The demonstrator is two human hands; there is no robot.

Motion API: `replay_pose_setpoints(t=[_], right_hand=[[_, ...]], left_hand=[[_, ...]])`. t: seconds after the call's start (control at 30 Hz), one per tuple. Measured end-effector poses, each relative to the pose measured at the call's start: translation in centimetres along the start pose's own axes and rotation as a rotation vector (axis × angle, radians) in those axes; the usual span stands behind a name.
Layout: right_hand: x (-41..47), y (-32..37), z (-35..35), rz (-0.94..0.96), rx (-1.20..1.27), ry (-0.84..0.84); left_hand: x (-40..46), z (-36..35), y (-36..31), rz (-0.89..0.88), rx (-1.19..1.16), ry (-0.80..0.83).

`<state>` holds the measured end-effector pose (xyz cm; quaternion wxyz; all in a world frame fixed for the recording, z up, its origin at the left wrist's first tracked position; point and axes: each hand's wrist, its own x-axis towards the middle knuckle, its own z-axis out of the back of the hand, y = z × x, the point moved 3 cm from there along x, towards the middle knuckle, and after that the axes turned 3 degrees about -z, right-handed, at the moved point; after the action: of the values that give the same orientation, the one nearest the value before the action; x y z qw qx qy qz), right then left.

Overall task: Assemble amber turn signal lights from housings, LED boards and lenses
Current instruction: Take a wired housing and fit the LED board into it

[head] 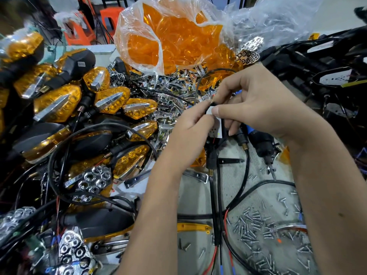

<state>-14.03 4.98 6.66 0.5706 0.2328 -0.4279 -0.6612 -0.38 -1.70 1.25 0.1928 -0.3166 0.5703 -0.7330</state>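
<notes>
Both hands meet over the middle of the bench around a black housing [213, 153] with a white LED board [215, 129] set in it. My left hand [190, 132] grips the housing from the left. My right hand [256, 104] pinches the board's top edge with thumb and forefinger. The housing's black stem and cable [215, 205] hang down toward me, ending in red wires. A clear bag of amber lenses [170, 38] stands behind the hands. Most of the housing is hidden by my fingers.
Finished amber signal lights [59, 104] are piled on the left. Chrome reflector inserts [93, 179] and chrome trim pieces [168, 90] lie among them. Loose screws [256, 225] cover the bench at lower right. A screwdriver [264, 147] lies right of the hands. Black housings [317, 62] fill the right.
</notes>
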Motion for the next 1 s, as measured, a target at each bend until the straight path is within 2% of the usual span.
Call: replay_pose_setpoints(t=[0.1, 0.17, 0.4, 0.7, 0.8, 0.9, 1.0], right_hand=[[0.2, -0.4, 0.0, -0.012, -0.016, 0.003], [0.4, -0.7, -0.1, -0.016, -0.014, -0.020], [1.2, -1.3, -0.7, -0.054, -0.012, -0.080], [1.8, 0.0, -2.5, -0.062, -0.055, -0.029], [2.9, 0.6, -3.6, -0.062, -0.012, -0.051], [5.8, 1.2, -5.0, -0.030, 0.063, -0.175], [10.8, 2.0, -7.9, 0.081, -0.279, -0.147]], left_hand=[[-0.2, -0.5, 0.1, 0.080, -0.141, 0.060], [-0.2, -0.6, 0.0, 0.082, -0.133, 0.066], [-0.1, -0.7, 0.2, 0.101, -0.118, -0.020], [-0.2, 0.8, -0.2, 0.137, -0.129, -0.099], [-0.2, 2.3, 0.0, 0.145, -0.128, -0.203], [-0.2, 4.2, 0.6, 0.189, -0.083, -0.406], [-0.2, 5.8, 1.0, 0.212, 0.079, -0.548]])
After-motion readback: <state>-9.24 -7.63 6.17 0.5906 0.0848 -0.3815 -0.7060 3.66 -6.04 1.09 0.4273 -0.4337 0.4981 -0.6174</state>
